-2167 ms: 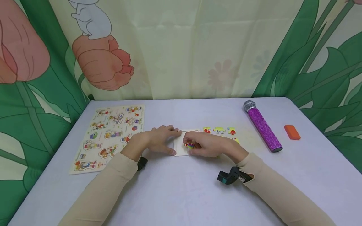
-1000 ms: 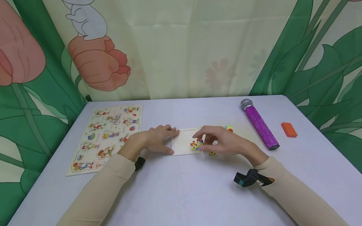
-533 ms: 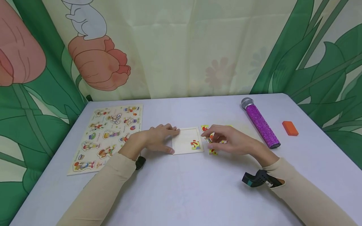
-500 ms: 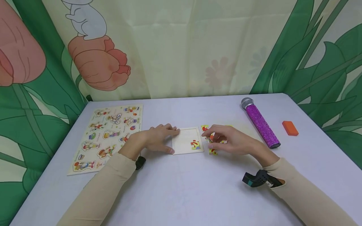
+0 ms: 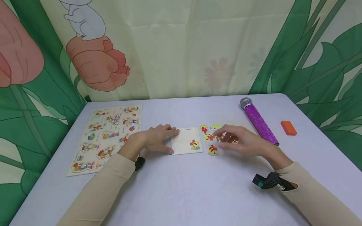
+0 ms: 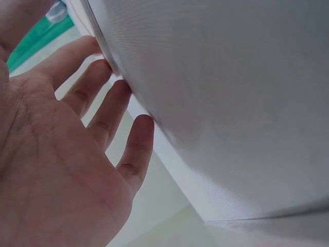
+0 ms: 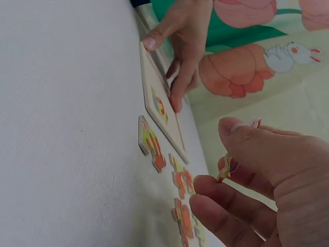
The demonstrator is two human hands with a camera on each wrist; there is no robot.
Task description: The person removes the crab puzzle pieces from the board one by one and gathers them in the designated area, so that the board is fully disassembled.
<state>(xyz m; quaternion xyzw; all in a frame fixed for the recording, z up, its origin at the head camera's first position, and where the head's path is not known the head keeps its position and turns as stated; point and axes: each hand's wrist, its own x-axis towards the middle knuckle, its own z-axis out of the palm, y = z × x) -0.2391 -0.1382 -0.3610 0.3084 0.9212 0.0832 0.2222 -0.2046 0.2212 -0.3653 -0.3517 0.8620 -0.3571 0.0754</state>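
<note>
A pale wooden puzzle tray [image 5: 183, 139] lies mid-table, with one colourful jigsaw piece [image 5: 194, 145] in its lower right corner. My left hand [image 5: 158, 138] rests at the tray's left edge, fingers and thumb extended and touching the rim. In the left wrist view its fingertips meet a pale edge. My right hand [image 5: 243, 141] is to the right of the tray, above the loose pieces. Between its thumb and fingers it pinches another jigsaw piece [image 7: 229, 165], seen nearly edge-on in the right wrist view. Loose yellow-and-red pieces [image 5: 212, 150] lie between tray and right hand; some are partly hidden beneath it.
On the left lies a large board [image 5: 107, 138] printed with cartoon figures. A glittery purple microphone [image 5: 260, 122] lies behind the right hand, and an orange block [image 5: 288, 128] farther right. A printed curtain [image 5: 181, 50] hangs behind the table.
My right hand has moved right, from over the tray to over the loose pieces, carrying a piece. One piece now shows in the tray's corner. My left hand has stayed at the rim.
</note>
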